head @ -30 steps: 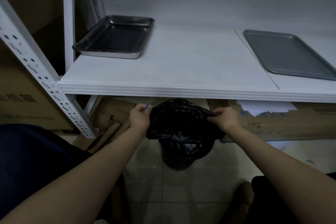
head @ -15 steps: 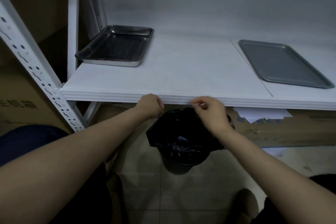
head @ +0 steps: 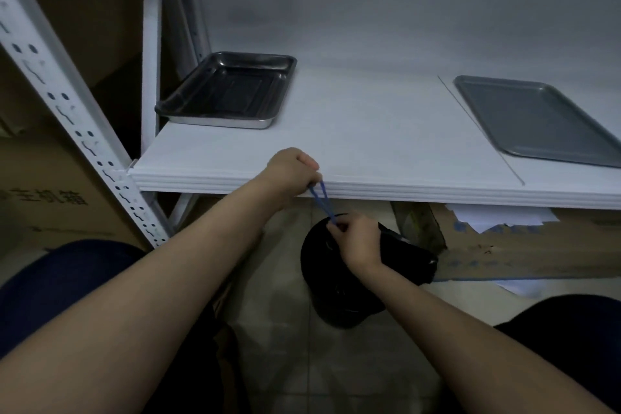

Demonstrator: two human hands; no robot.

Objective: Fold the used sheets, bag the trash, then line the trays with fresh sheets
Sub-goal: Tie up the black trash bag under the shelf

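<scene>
Left hand [head: 294,171] is closed in a fist around the loop of the blue drawstring [head: 321,200], knuckles up, level with the front edge of the white shelf [head: 386,151]. The forearm runs diagonally up from the lower left. Right hand [head: 358,240] sits lower and nearer, its fingertips [head: 332,228] pinching the gathered mouth of the black trash bag [head: 403,254] where the drawstring emerges. The two strands run taut and straight between the hands.

The bag stands on the tiled floor [head: 353,373], below and in front of the shelf edge. On the shelf, a deep steel tray [head: 228,91] lies at the left rear and a flat grey tray [head: 537,121] at the right; both are unlined. White paper sheets [head: 497,217] lie on a cardboard box [head: 537,252] under the shelf, right of the bag. A perforated upright [head: 84,131] frames the left side.
</scene>
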